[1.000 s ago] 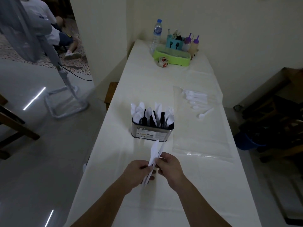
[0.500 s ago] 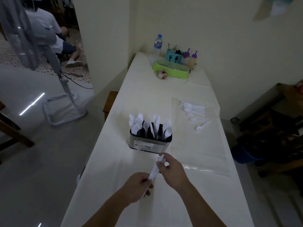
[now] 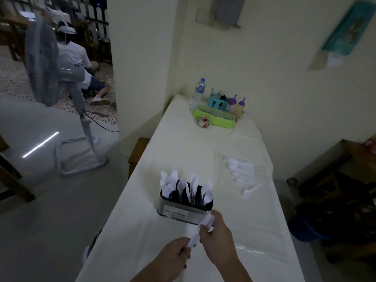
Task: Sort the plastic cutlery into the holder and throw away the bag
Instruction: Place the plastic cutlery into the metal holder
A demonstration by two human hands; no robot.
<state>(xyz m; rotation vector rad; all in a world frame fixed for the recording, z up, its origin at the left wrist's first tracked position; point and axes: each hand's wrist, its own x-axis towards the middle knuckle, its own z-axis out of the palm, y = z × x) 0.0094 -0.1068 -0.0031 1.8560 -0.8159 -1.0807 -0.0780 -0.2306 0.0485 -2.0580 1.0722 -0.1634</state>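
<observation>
A metal cutlery holder (image 3: pixel 184 211) stands mid-table with several white plastic spoons, knives and forks upright in its compartments. Just in front of it, my left hand (image 3: pixel 173 254) and my right hand (image 3: pixel 217 239) both grip a small bundle of white plastic cutlery (image 3: pixel 200 231), left at the lower end, right at the upper end. The clear plastic bag (image 3: pixel 254 210) lies flat on the table's right side. Several white spoons (image 3: pixel 241 169) lie on it or inside it; I cannot tell which.
On the table's far end stand a green tray (image 3: pixel 213 118), a water bottle (image 3: pixel 199 92), a teal utensil box (image 3: pixel 217 102) and sauce bottles (image 3: pixel 239 107). A standing fan (image 3: pixel 43 64) and a seated person (image 3: pixel 75 60) are at left. A blue bucket (image 3: pixel 305 228) sits on the floor at right.
The camera has tilted up, showing more wall. My hands with the bundle have sunk lower in view, and the right hand has slid up to the bundle's upper end.
</observation>
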